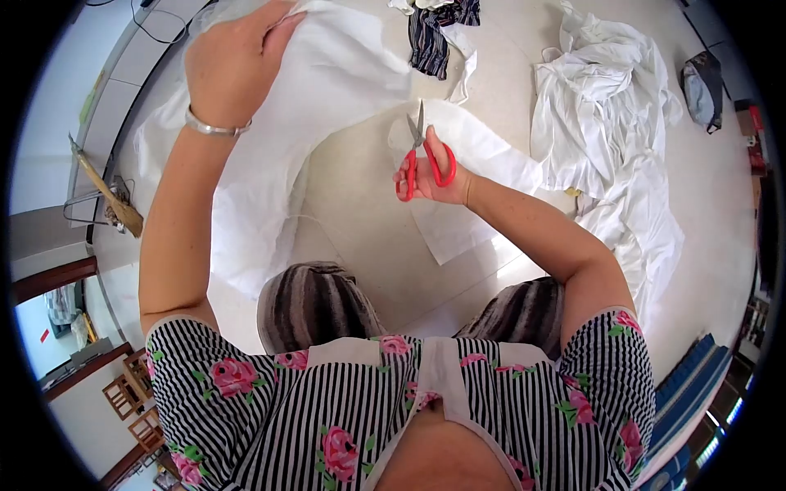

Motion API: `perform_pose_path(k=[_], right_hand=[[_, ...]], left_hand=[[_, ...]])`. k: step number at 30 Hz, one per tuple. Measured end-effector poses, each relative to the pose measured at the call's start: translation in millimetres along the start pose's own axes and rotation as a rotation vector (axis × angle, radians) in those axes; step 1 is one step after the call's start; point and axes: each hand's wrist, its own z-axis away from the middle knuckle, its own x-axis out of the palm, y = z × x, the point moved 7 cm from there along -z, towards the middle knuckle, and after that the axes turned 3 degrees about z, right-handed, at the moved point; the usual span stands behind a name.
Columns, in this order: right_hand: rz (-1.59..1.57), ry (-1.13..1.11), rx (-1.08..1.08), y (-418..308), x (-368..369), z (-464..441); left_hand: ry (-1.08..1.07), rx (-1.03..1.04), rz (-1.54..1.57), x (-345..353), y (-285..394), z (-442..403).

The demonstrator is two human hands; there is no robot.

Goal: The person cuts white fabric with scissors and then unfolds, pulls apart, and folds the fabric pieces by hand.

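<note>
My left hand (233, 61) is raised at the upper left, its fingers pinched on the edge of a large white cloth (336, 61). The cloth hangs from it and spreads down toward my left knee. In my right hand (438, 180) is a pair of scissors (417, 151) with red handles, the blades parted and pointing away from me. Just beyond and under the scissors lies a curved piece of white fabric (479, 151) on the floor. Whether it joins the cloth in my left hand I cannot tell.
A heap of crumpled white cloth (602, 106) lies on the tiled floor (352, 180) to the right. Dark striped fabric (430, 41) is at the top. A broom (106, 188) is at the left, a dark bag (702, 90) at the far right, and a blue striped item (684, 409) lower right.
</note>
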Motion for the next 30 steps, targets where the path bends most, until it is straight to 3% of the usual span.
perform_pose_path(k=[3,6,7,10,12,15,17,19,21,23,24,28,30], right_hand=[[-0.051,0.041,-0.085,-24.8,11.2,-1.4],[0.032,0.313,-0.25,-43.6,-36.7,-16.6],[0.132,0.425,-0.326,-50.2,-46.5,-11.9],[0.015,0.85,-0.398,-57.1,-77.6,13.4],[0.055,0.923,-0.43,-64.8,-107.0,23.4],[0.061,0.723,-0.425,-67.5,-108.5,34.0],[0.078,0.652,-0.416,-67.7,-100.4,33.9],[0.178,0.69,-0.43,-63.0,-70.8,40.4],[0.335,0.72,-0.429,-61.1,-56.7,47.1],[0.47,0.707,-0.402,-65.3,-60.8,53.4],[0.505,0.714,-0.442,-68.5,-57.0,55.0],[0.622,0.686,-0.505,-80.9,-37.7,64.7],[0.674,0.658,-0.503,-85.8,-37.9,70.4]], left_hand=[[-0.008,-0.018,0.065,-10.2,-1.4,13.5],[-0.022,-0.065,0.055,-20.0,-11.1,28.9],[0.003,-0.117,0.057,-25.1,-21.8,34.6],[0.12,-0.312,0.096,-44.8,-70.0,57.9],[0.261,-0.484,0.149,-65.4,-117.1,74.6],[0.395,-0.812,0.297,-98.1,-203.1,114.4],[0.446,-0.988,0.096,-110.7,-273.4,166.3],[0.129,-1.239,-0.288,-107.5,-366.9,249.8],[0.009,-1.373,-0.399,-90.2,-414.9,336.9],[-0.236,-1.164,-0.54,-45.3,-484.9,449.6],[0.004,-1.479,-0.255,-32.6,-487.6,501.9],[-0.233,-1.722,-0.267,-4.4,-413.6,552.2],[0.481,-2.211,0.338,41.7,-390.2,619.7]])
